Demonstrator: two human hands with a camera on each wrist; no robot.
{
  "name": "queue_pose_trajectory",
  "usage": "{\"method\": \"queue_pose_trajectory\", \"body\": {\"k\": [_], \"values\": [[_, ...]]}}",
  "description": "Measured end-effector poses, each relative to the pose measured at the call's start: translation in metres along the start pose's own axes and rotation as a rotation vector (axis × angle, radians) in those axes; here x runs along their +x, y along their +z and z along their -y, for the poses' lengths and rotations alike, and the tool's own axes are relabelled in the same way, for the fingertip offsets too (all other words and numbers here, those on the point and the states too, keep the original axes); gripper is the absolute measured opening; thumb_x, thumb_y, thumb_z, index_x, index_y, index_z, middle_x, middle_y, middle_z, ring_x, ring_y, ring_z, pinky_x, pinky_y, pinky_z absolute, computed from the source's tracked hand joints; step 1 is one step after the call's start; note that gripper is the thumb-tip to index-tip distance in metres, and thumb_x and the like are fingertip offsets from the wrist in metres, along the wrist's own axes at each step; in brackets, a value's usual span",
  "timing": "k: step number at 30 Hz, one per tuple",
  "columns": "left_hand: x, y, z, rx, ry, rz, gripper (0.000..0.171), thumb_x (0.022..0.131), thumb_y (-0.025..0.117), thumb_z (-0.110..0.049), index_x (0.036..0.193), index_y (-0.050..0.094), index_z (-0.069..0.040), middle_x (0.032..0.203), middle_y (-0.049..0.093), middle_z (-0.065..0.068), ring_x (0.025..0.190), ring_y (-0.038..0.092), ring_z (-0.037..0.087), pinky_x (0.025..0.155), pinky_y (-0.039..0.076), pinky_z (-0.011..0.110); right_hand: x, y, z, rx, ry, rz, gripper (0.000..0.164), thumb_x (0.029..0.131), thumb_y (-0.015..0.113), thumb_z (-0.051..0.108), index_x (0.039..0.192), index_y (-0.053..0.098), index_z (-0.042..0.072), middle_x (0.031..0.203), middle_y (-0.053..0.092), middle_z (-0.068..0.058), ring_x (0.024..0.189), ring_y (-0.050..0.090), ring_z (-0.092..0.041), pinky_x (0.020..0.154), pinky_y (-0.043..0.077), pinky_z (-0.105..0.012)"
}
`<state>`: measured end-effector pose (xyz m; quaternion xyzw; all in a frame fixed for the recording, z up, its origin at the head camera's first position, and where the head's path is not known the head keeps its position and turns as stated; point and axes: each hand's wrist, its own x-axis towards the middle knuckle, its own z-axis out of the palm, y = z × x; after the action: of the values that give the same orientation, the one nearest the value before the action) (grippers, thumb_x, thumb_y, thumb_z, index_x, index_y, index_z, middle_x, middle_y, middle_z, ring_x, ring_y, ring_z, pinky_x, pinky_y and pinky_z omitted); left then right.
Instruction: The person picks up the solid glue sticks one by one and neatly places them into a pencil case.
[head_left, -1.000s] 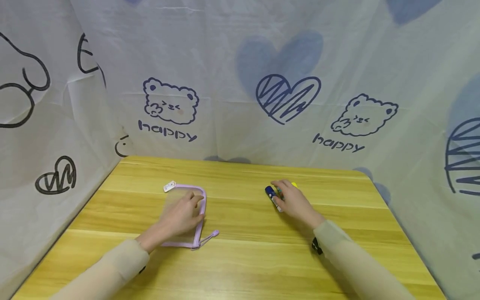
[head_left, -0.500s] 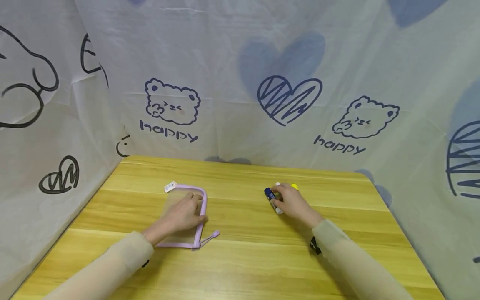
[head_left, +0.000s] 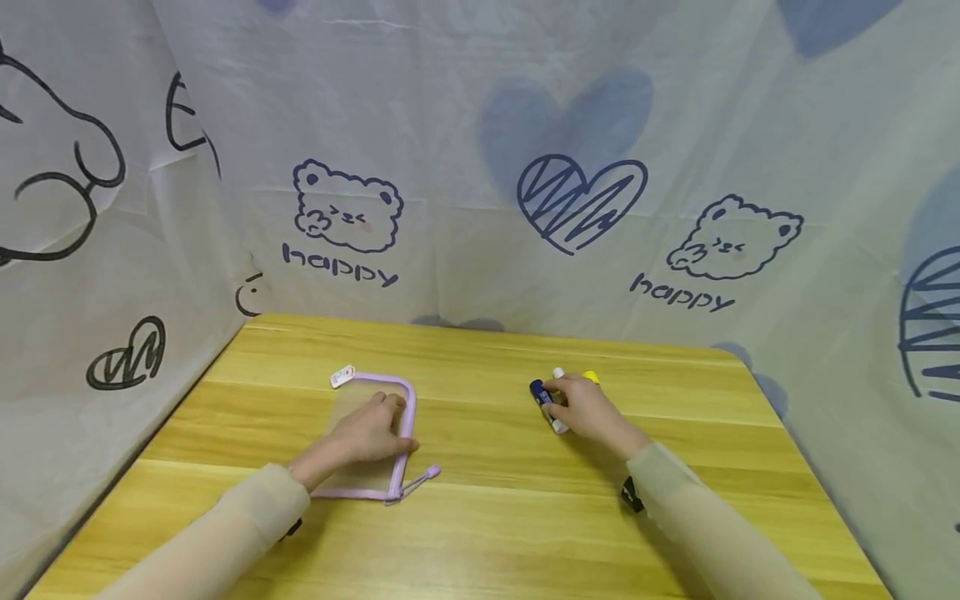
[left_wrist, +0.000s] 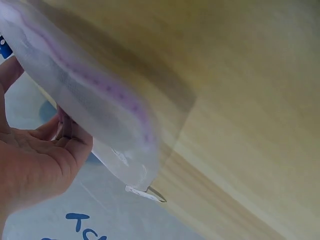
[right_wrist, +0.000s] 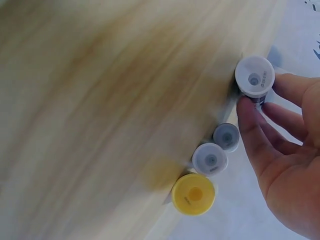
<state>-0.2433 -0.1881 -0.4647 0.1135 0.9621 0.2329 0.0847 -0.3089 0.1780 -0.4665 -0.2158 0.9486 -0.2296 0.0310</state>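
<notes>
Now we see, on the wooden tabletop (head_left: 480, 533), our left hand (head_left: 371, 431) resting, thumb spread from loosely bent fingers, upon a mesh pouch (head_left: 352, 398) edged in purple. Well apart, to the pouch's right, our right hand (head_left: 591, 411) pinches a blue-and-white tube (head_left: 538, 390) between thumb and fingers; near it lie two pale-ended tubes (right_wrist: 210, 159) and, outermost, a yellow-ended tube (right_wrist: 193, 195).
</notes>
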Motion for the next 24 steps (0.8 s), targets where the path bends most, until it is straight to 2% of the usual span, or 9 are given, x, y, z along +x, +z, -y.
{"method": "queue_pose_trajectory", "body": {"k": [4,10,18,24], "values": [[-0.0006,0.0008,0.0005,-0.014,-0.009,0.006,0.074,0.084,0.086,-0.035,0.139,0.054,0.003,0.108,0.056,0.012,0.083,0.056,0.022,0.071,0.060,0.038,0.0023,0.0011,0.0013,0.048,0.012,0.044,0.045,0.098,0.074,0.014,0.138,0.063,-0.003,0.120,0.070,-0.019,0.091,0.069,-0.019,0.061,0.060,-0.022],[0.0013,0.0008,0.0034,-0.036,-0.020,0.013,0.074,0.083,0.082,-0.032,0.142,0.053,0.001,0.117,0.057,0.012,0.088,0.057,0.022,0.077,0.061,0.039,0.0046,0.0026,0.0000,0.060,0.017,0.049,0.047,0.098,0.073,0.014,0.140,0.061,-0.003,0.122,0.071,-0.020,0.099,0.071,-0.024,0.064,0.062,-0.022],[0.0016,-0.0044,0.0054,-0.110,-0.005,0.040,0.069,0.087,0.076,-0.024,0.146,0.052,0.002,0.109,0.058,0.011,0.085,0.057,0.021,0.066,0.056,0.029,0.0026,-0.0003,0.0011,0.081,0.023,0.048,0.046,0.098,0.072,0.012,0.140,0.061,-0.003,0.120,0.072,-0.021,0.103,0.071,-0.028,0.070,0.064,-0.027],[0.0013,-0.0061,0.0070,-0.205,0.031,0.035,0.057,0.089,0.068,-0.012,0.142,0.057,0.005,0.107,0.069,0.013,0.081,0.061,0.018,0.062,0.058,0.027,-0.0007,-0.0011,0.0021,0.146,0.070,0.035,0.049,0.098,0.072,0.013,0.143,0.060,0.001,0.123,0.071,-0.021,0.106,0.071,-0.029,0.072,0.064,-0.028]]}}
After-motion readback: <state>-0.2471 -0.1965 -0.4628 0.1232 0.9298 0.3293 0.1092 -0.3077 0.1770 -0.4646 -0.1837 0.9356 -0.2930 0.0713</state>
